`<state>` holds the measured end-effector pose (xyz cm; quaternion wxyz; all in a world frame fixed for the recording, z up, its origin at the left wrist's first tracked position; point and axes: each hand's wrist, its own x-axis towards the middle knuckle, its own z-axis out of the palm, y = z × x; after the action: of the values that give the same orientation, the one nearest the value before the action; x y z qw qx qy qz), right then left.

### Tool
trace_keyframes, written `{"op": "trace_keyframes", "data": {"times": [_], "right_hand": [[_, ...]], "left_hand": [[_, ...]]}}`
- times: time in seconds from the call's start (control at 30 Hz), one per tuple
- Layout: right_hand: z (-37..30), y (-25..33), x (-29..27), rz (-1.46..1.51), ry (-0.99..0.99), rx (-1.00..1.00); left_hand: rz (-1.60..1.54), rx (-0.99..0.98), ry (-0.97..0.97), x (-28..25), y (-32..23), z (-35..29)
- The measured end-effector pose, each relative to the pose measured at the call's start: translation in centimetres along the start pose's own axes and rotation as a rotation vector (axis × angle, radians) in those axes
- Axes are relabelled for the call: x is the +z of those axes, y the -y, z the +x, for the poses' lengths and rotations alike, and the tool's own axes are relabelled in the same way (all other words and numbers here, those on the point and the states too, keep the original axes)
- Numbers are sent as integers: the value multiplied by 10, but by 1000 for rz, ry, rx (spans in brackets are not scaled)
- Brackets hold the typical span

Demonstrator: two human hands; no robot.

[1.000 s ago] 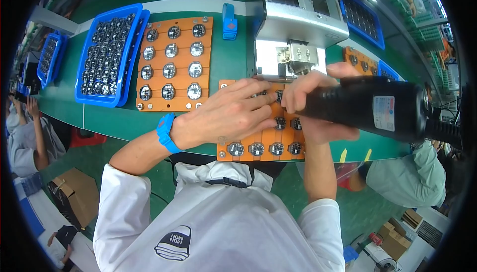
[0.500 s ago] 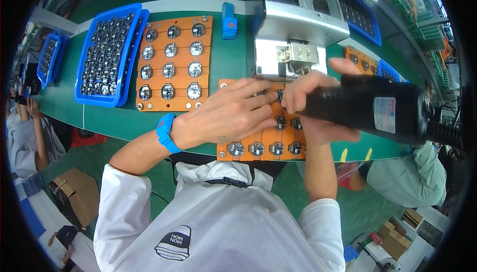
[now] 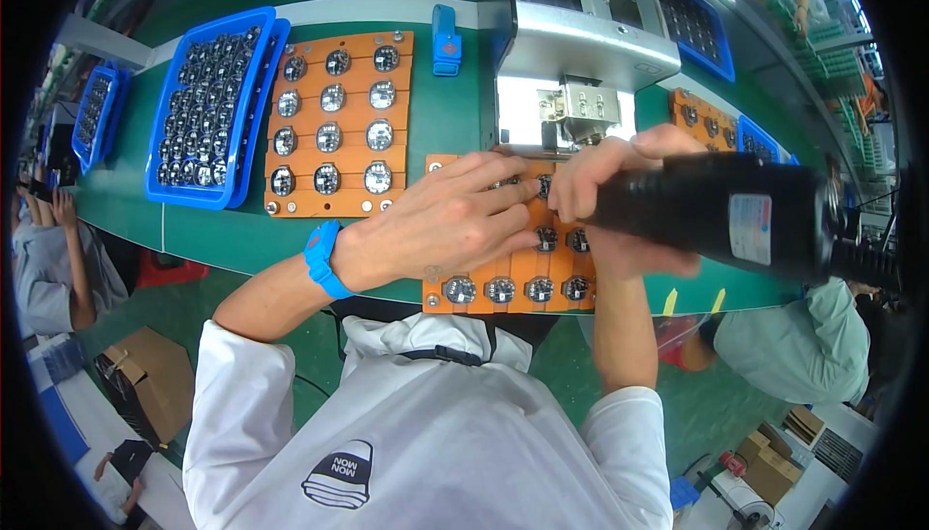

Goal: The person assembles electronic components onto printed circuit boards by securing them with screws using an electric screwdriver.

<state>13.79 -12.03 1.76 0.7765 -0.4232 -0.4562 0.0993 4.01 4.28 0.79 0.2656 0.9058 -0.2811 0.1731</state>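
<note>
My right hand [image 3: 619,196] is wrapped round a black electric screwdriver [image 3: 702,206] with a cable at its rear end; its tip is hidden behind my fingers. The tool lies over the right side of an orange fixture board [image 3: 513,269] at the table's front edge. Rows of round, silvery-black parts sit in that board, a small round part [image 3: 499,289] among those in the nearest row. My left hand [image 3: 455,215], with a blue wrist strap [image 3: 325,259], lies across the board, fingers stretched out and reaching towards the screwdriver's end. It covers several parts.
A second orange board [image 3: 312,158] of round parts lies to the left, beside a filled blue tray [image 3: 155,157]. Behind my hands stands a metal machine [image 3: 581,41]. A blue strap [image 3: 446,41] lies left of it. Another blue tray [image 3: 733,70] is at the right back; co-workers sit either side.
My right thumb, raised before, has come down against the screwdriver, which has shifted very slightly. My left hand and the board stay where they were.
</note>
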Motion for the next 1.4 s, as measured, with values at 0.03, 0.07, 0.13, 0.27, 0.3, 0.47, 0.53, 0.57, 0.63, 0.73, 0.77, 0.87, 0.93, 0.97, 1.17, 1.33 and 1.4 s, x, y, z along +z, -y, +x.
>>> {"op": "trace_keyframes", "data": {"times": [0.03, 0.07, 0.13, 0.27, 0.3, 0.47, 0.53, 0.57, 0.63, 0.73, 0.77, 0.87, 0.93, 0.97, 1.17, 1.33, 1.4], "right_hand": [[1, 0, -1, 9, 19, -6], [2, 0, -2, 19, 39, -12], [3, 1, -3, 37, 77, -25], [-3, 2, 5, 6, -7, 102], [-1, 4, 7, -2, -38, 114], [9, 15, 8, -43, -74, 160], [15, 17, 7, -33, -69, 185], [17, 16, 5, -20, -64, 212], [17, 7, -2, -32, 48, 61], [24, 15, -4, 204, -170, -109], [25, 23, -16, 232, -164, -140], [13, 49, -42, 99, -228, -170], [-3, 55, -55, -141, -371, -168], [-10, 55, -60, -271, -449, -164], [-30, 48, -80, -306, -388, -159], [-26, 49, -83, -484, -410, -156], [-31, 47, -82, -194, -272, -92]], "left_hand": [[4, 4, 1, 0, 0, 0], [4, 4, 1, 0, 0, 0], [0, -1, 1, 1, 0, -1], [4, 6, 0, 2, 0, -1], [-1, 1, -7, 2, 0, -2], [-13, -2, 9, -2, 0, 0], [-16, -2, 25, -4, -1, 1], [-18, 1, 26, -3, 0, 1], [-22, -5, 9, -1, 1, 1], [-19, -21, 50, -4, 1, 1], [-25, -23, 53, -5, 1, 1], [-47, -18, 37, -5, 2, 2], [-3, -39, 47, -2, 1, 2], [-9, -41, 52, -2, 1, 2], [-24, -50, 93, -5, 1, 4], [-22, -46, 89, -5, 1, 6], [-22, -42, 89, -5, 1, 4]]}}
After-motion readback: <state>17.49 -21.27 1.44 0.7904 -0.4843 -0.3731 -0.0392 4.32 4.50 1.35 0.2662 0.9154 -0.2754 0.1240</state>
